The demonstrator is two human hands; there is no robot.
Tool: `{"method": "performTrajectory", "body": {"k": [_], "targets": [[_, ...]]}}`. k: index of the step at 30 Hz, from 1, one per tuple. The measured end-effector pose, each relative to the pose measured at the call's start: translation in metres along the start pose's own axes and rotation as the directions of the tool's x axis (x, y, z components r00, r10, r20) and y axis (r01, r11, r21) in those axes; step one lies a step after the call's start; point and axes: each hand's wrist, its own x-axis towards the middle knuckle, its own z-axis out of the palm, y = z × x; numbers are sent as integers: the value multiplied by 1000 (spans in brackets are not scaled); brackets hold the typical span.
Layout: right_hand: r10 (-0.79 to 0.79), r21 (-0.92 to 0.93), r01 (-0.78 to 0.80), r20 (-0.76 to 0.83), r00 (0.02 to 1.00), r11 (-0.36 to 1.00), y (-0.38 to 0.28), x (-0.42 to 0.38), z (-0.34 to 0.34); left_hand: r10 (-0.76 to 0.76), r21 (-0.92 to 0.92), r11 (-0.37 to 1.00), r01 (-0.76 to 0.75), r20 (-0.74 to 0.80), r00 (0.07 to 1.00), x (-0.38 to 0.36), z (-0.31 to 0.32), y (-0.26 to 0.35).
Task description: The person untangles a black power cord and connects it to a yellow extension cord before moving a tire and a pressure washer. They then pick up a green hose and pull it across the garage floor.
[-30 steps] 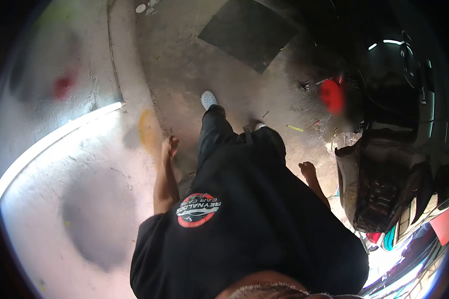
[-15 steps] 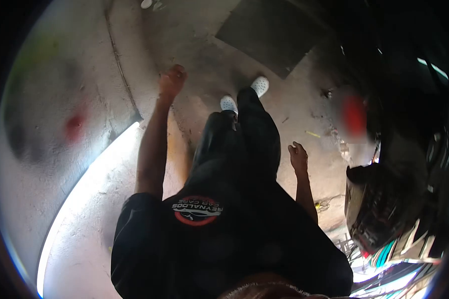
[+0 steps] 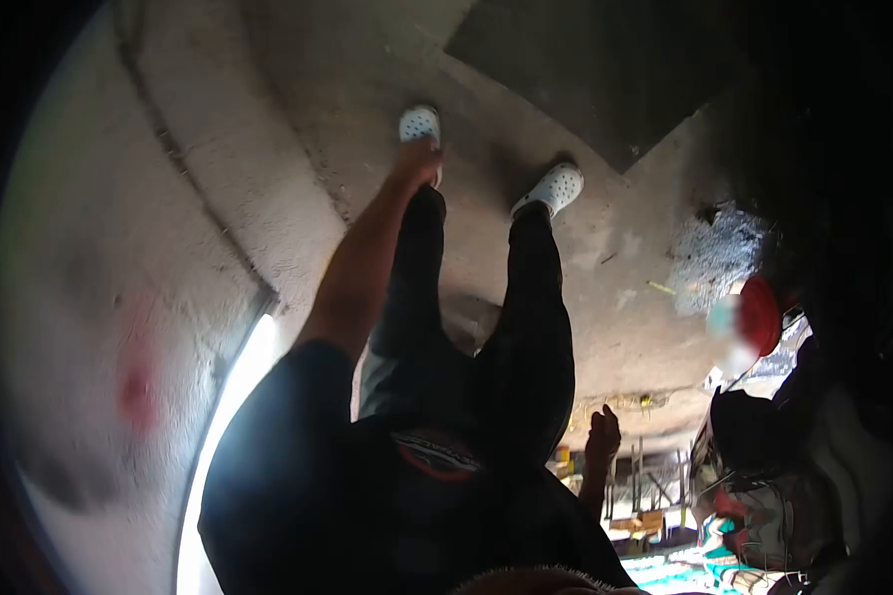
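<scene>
My left hand (image 3: pixel 420 159) swings forward at the end of a stretched arm and overlaps the left white clog (image 3: pixel 420 122) in this view. Motion smears its fingers, and no object shows in it. Down by my right hip hangs my right hand (image 3: pixel 602 436), its fingers loosely apart with nothing in them. I stand on a concrete floor in black trousers and a black T-shirt, the right white clog (image 3: pixel 556 186) set off to the side.
Ahead lies a dark flat mat or sheet (image 3: pixel 585 79) on the floor. A pale wall (image 3: pixel 79 268) runs along the left. On the right are a red round container (image 3: pixel 760 315), dark clutter, and wooden frames (image 3: pixel 655 481) further back.
My legs have stepped, the left clog now further forward. My left hand has moved right over the left leg, and my right hand has swung back. The view has shifted.
</scene>
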Motion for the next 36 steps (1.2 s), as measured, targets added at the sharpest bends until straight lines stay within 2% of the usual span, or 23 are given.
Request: {"method": "performTrajectory", "body": {"k": [2,3,4,5,6,7,8,10,11,12,13,15,18,21,24,27,28,30,31,32,33,34,36], "targets": [[-12,32,12,-20,1000,999,-44,-13,26,45,27,999,-44,-23,999,54,1,1],[-43,21,44,-55,998,999,-55,-12,44,64,9,998,-63,-41,997,85,6,-2],[5,70,1,-92,996,998,-47,-10,61,106,13,994,-106,-65,992,113,10,-4],[-49,105,61,-110,993,993,-80,-8,70,175,63,983,-170,-93,980,144,17,-24],[-17,161,34,-109,994,986,-95,-2,82,274,153,954,-257,-106,956,182,27,-39],[-377,-166,355,-130,917,920,-90,8,93,377,255,904,-342,-102,921,222,39,-55],[-26,38,30,-99,995,999,-99,9,100,456,366,844,-393,-102,884,263,41,-61],[212,-16,-215,-110,971,976,-120,9,117,508,444,807,-389,-187,841,335,59,-67],[163,-139,-178,-118,980,974,-127,15,119,381,113,925,-364,-283,880,360,62,-71],[149,-173,-168,-120,982,970,-136,18,123,391,240,917,-318,-384,836,396,78,-89],[148,-182,-168,-121,982,969,-144,22,123,405,277,905,-323,-325,855,414,84,-95],[168,-171,-186,-113,979,968,-155,27,126,330,-139,923,-358,-190,925,392,73,-48],[206,-168,-223,-112,972,960,-168,26,129,136,-168,976,-141,-46,990,418,87,-52],[223,-167,-238,-105,969,957,-176,34,125,407,59,913,-403,-159,899,476,118,-95],[236,-177,-248,-87,968,952,-183,42,118,370,358,893,-272,-242,897,479,121,-89],[251,-189,-260,-68,966,947,-183,47,112,174,-72,980,-188,-162,971,476,118,-88],[225,-214,-232,-57,973,949,-177,46,113,156,-116,978,-173,-143,977,475,117,-87],[317,-95,-323,-70,946,942,-167,43,120,118,-197,971,-139,-111,987,457,105,-68],[356,-34,-359,-65,932,933,-163,42,127,178,96,983,-160,-238,955,453,98,-68],[395,23,-395,-65,916,919,-161,43,130,266,373,918,-132,-335,904,455,102,-71],[438,77,-433,-70,896,898,-158,42,130,372,611,789,-64,-392,841,456,110,-72],[480,133,-469,-74,874,873,-155,42,130,440,542,819,-186,-387,810,457,115,-73],[434,71,-429,-87,897,901,-160,45,125,572,392,812,-432,-388,723,470,121,-92]]}}
